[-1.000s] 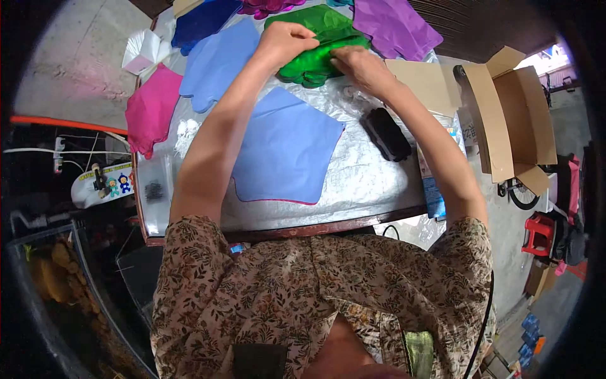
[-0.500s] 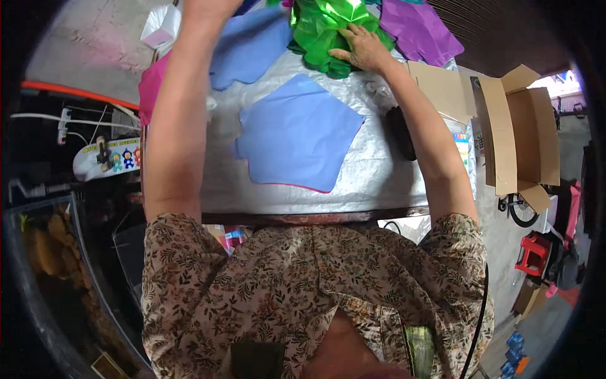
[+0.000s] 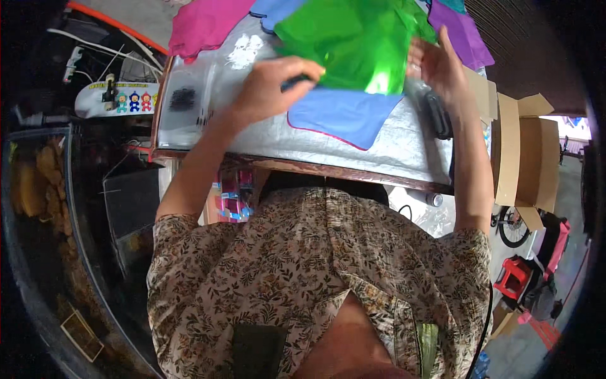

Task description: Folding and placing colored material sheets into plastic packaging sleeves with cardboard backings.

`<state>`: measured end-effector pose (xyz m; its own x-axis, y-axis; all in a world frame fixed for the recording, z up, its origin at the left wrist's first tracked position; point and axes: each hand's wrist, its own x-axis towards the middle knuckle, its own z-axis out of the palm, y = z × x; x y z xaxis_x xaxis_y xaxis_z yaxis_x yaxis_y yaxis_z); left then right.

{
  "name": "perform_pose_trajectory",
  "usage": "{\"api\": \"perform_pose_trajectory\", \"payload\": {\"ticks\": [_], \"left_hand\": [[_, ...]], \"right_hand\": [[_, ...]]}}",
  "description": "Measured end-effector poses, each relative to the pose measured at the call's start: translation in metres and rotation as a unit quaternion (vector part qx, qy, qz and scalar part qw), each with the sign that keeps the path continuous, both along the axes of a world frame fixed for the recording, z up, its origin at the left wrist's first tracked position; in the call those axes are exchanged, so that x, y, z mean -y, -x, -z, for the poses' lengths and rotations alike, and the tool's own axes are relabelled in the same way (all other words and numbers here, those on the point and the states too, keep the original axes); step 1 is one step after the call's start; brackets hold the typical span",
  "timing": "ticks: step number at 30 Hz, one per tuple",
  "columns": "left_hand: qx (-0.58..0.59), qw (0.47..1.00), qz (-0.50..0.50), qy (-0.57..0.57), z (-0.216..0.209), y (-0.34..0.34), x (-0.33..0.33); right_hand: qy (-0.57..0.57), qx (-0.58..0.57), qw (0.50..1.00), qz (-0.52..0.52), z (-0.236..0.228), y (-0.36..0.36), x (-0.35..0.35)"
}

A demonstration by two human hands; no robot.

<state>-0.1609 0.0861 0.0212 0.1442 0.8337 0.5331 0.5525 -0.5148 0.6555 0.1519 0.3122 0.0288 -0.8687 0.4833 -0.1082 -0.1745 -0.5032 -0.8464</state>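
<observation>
- The left hand (image 3: 268,88) closes its fingers on the lower left edge of a shiny green sheet (image 3: 353,41), with something dark and slim pinched under the fingertips; it may be a tool or only shadow, the view is too small to tell.
- The right hand (image 3: 435,63) grips the sheet's right edge, thumb side toward the camera, fingers spread up along it.
- The green sheet is lifted and stretched between both hands above the far half of the table (image 3: 328,142), tilted toward the person and catching a bright glare.
- Just under it a blue cloth piece (image 3: 344,114) lies flat on the silvery table cover.
- A pink piece (image 3: 202,25) and a purple piece (image 3: 464,31) lie at the far corners; a dark oblong object (image 3: 437,114) rests by the right wrist, and an open cardboard box (image 3: 527,158) stands to the right.
- Judging by this, the work is midway: the sheet is picked up and spread, not yet laid anywhere.
</observation>
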Motion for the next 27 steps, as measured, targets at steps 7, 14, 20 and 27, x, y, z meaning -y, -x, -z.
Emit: {"api": "perform_pose_trajectory", "payload": {"ticks": [7,14,20,27], "left_hand": [[-0.056,0.991,0.081,0.093,0.022,0.000,0.041],[-0.102,0.990,0.003,0.099,0.025,0.018,0.054],[-0.164,0.982,0.035,0.090,0.005,0.006,0.051],[-0.133,0.990,0.029,0.045,-0.042,-0.047,-0.061]], "right_hand": [[-0.165,0.313,0.914,0.197,-0.003,0.005,0.106],[-0.231,0.390,0.870,0.192,0.015,0.006,0.111],[-0.620,0.401,0.633,0.233,0.036,-0.001,0.097],[-0.576,0.442,0.642,0.246,-0.043,-0.055,0.123]]}}
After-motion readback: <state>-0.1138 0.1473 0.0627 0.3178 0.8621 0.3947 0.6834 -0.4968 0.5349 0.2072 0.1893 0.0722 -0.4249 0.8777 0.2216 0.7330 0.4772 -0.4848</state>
